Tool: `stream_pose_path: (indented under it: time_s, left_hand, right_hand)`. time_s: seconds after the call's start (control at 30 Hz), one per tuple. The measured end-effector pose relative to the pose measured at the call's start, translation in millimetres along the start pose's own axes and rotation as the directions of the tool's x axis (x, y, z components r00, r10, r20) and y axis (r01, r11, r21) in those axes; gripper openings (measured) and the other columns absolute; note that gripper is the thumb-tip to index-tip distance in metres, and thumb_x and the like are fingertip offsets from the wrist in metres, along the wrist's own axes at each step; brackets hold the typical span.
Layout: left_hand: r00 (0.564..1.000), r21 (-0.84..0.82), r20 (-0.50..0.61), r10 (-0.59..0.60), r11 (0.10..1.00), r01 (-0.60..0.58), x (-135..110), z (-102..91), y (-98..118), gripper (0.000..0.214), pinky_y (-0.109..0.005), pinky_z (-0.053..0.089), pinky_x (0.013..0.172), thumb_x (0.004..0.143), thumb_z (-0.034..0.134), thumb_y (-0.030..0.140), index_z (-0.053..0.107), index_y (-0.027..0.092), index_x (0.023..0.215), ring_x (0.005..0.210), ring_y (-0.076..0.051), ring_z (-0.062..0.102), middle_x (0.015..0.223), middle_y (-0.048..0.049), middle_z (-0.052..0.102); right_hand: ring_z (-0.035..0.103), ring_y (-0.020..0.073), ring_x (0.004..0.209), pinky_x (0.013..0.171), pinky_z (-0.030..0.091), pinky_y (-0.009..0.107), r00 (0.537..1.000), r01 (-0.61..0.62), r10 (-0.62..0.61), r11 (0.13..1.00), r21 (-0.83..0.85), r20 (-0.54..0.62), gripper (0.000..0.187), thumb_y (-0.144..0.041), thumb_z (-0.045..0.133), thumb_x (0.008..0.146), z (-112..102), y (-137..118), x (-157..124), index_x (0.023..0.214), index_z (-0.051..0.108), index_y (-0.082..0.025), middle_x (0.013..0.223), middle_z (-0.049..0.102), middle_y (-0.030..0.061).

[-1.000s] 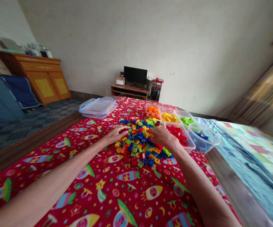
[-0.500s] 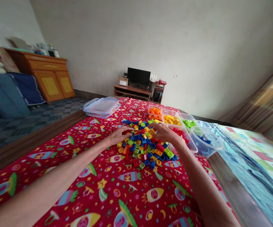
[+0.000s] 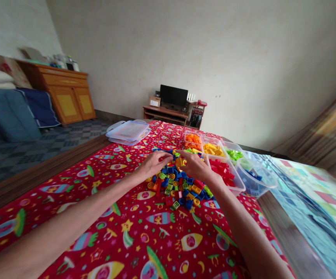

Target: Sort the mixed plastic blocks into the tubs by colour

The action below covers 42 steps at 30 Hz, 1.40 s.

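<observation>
A mixed heap of plastic toy bricks (image 3: 172, 186), in blue, yellow, green, red and orange, lies on the red patterned cloth (image 3: 121, 240). Over its far left part is my left hand (image 3: 155, 162), fingers curled towards the thumb; whatever is between them is too small to make out. Close beside it, my right hand (image 3: 195, 166) is closed around a yellow brick (image 3: 180, 162) above the heap. The fingertips of both hands nearly meet, and they hide part of the heap.
Right of the heap stand clear containers of orange bricks (image 3: 193, 140), yellow bricks (image 3: 213, 150), green bricks (image 3: 234, 155) and red bricks (image 3: 222, 172). A round tub (image 3: 268, 181) holds blue bricks. Stacked clear lids (image 3: 129, 131) lie at the far left. A bed (image 3: 307, 201) adjoins the right side.
My left hand has moved right and my right hand slightly left, so they are closer together. A yellow brick now shows in my right fingers. The view has shifted slightly.
</observation>
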<state>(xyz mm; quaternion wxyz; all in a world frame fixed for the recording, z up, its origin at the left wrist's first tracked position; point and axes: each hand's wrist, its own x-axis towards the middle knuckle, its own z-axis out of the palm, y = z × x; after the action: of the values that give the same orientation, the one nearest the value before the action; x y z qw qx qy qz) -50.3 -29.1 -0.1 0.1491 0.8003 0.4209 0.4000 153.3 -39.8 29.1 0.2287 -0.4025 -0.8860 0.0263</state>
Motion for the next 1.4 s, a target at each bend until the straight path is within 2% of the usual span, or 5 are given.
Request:
stream_pose_path:
  time_s: [0.33, 0.5, 0.7, 1.03, 1.4]
  left_hand:
    - [0.98, -0.024, 0.1, -0.169, 0.985, 0.172, 0.3, 11.4, 2.5, 0.046, -0.025, 0.033, 0.051, 0.074, 0.053, 0.059, 0.06, 0.015, 0.062, 0.057, -0.015, 0.052, 0.057, -0.0002, 0.058]
    - [0.971, -0.169, -0.016, -0.24, 0.957, 0.234, 1.8, -4.4, 9.3, 0.045, -0.024, 0.035, 0.054, 0.073, 0.054, 0.061, 0.059, 0.016, 0.065, 0.061, -0.015, 0.052, 0.061, 0.0006, 0.059]
    - [0.951, -0.372, 0.022, -0.31, 0.88, 0.295, 2.0, -9.9, 5.2, 0.041, -0.025, 0.041, 0.065, 0.071, 0.063, 0.057, 0.065, 0.016, 0.074, 0.07, -0.015, 0.055, 0.071, 0.0006, 0.064]
    - [0.877, -0.81, 0.321, -0.358, 0.376, 0.45, -1.2, 4.1, 14.6, 0.018, -0.022, 0.049, 0.067, 0.071, 0.077, 0.028, 0.071, 0.013, 0.079, 0.066, -0.01, 0.061, 0.074, -0.0029, 0.07]
    - [0.854, -0.828, 0.358, -0.377, 0.295, 0.477, -4.4, 5.9, 20.2, 0.009, -0.022, 0.053, 0.07, 0.077, 0.071, 0.021, 0.069, 0.013, 0.075, 0.067, -0.01, 0.064, 0.074, -0.0042, 0.07]
  right_hand:
    - [0.059, 0.0209, 0.098, 0.086, 0.048, 0.035, 0.984, 0.177, -0.178, 0.972, -0.158, 0.005, 0.071, 0.003, 0.044, 0.077, 13.4, -15.7, -2.4, 0.143, 0.03, -0.018, 0.108, 0.064, 0.0122]
    - [0.061, 0.0245, 0.097, 0.088, 0.047, 0.041, 0.994, -0.03, 0.013, 0.986, -0.164, -0.108, 0.071, 0.002, 0.046, 0.076, 4.4, 4.6, -4.0, 0.143, 0.033, -0.017, 0.109, 0.064, 0.0156]
    - [0.064, 0.0224, 0.094, 0.083, 0.05, 0.038, 0.965, -0.138, 0.183, 0.963, 0.23, -0.189, 0.052, -0.009, 0.059, 0.073, -5.8, 32.9, -1.2, 0.124, 0.055, -0.021, 0.103, 0.068, 0.0088]
    - [0.063, 0.0212, 0.105, 0.088, 0.052, 0.036, 0.992, 0.051, 0.078, 0.509, 0.859, -0.104, 0.053, -0.03, 0.074, 0.069, -2.1, 4.5, 6.1, 0.12, 0.06, -0.026, 0.114, 0.067, 0.0055]
    - [0.069, 0.0213, 0.091, 0.081, 0.055, 0.034, 0.997, 0.013, 0.036, 0.819, 0.573, -0.074, 0.042, -0.032, 0.066, 0.079, -5.7, -8.7, 2.3, 0.12, 0.064, -0.024, 0.113, 0.069, 0.0056]
